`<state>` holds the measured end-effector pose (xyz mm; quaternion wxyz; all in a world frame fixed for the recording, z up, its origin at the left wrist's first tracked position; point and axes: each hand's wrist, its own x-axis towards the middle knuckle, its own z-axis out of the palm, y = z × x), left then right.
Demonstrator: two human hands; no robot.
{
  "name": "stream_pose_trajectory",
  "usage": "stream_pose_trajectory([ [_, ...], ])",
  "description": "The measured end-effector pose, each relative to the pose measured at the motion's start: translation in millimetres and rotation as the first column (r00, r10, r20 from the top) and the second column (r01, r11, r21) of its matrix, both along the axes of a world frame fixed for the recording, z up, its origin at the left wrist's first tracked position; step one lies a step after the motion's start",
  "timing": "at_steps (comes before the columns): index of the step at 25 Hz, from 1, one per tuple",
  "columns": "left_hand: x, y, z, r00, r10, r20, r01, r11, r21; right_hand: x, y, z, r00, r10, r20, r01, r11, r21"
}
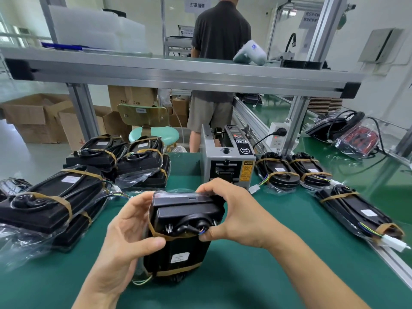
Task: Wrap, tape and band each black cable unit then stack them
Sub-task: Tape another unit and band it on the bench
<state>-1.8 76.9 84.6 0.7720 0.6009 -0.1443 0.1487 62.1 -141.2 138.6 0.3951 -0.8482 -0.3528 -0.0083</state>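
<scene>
Both hands are on one black cable unit (185,221) held up on end over the green desk (278,253), right in the middle and close to the camera. The left hand (131,228) has its fingers (142,202) curled round the unit's left side with the thumb pressing near a tan band (160,236) that crosses the unit about halfway up. The right hand (229,210) grips the other side, fingers wrapped over the top right corner and thumb pinching by the little coloured wires at the band. There's a second tan band (178,272) lower down, plus a white label, and clear plastic wrap around the whole thing. Can't tell if the bottom end actually touches the desk or just hangs above it. Off to the left is a stack of finished units (51,201), banded and bagged, with another pile (124,159) behind it. On the right, a row of banded units (294,172) lies flat, and one more (359,212) sits near the desk's edge with a white connector sticking out. A grey tape dispenser (227,159) stands just behind the hands. Further back a person (218,63) in a dark shirt stands facing away, near cardboard boxes (38,119) and a green stool (153,134).
</scene>
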Motion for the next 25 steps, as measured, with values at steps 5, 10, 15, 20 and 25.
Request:
stream_pose_trajectory([
  [5, -0.6, 9.2, 29.2, 0.998, -0.044, 0.038, 0.026, 0.92, 0.39, 4.8, 15.6, -3.0, 0.975, 0.078, 0.21, -0.091, 0.994, 0.054],
  [10, -3.0, -0.2, 23.7, 0.985, 0.17, 0.042, -0.173, 0.904, 0.391, 3.8, 34.4, -20.8, 0.936, 0.074, 0.344, -0.111, 0.99, 0.089],
  [15, 1.1, 0.4, 14.6, 0.94, 0.336, 0.064, -0.336, 0.872, 0.355, 29.5, 8.3, -38.8, 0.979, -0.188, -0.083, 0.204, 0.939, 0.278],
  [20, 4.7, -11.8, 15.8, 0.95, 0.312, 0.002, -0.295, 0.896, 0.332, 89.0, -0.6, -50.1, 0.562, -0.544, -0.623, 0.812, 0.505, 0.292],
  [25, 1.6, -13.1, 14.0, 0.959, 0.284, 0.013, -0.266, 0.882, 0.388, 118.5, 13.8, -49.6, 0.437, -0.543, -0.717, 0.891, 0.372, 0.261],
])
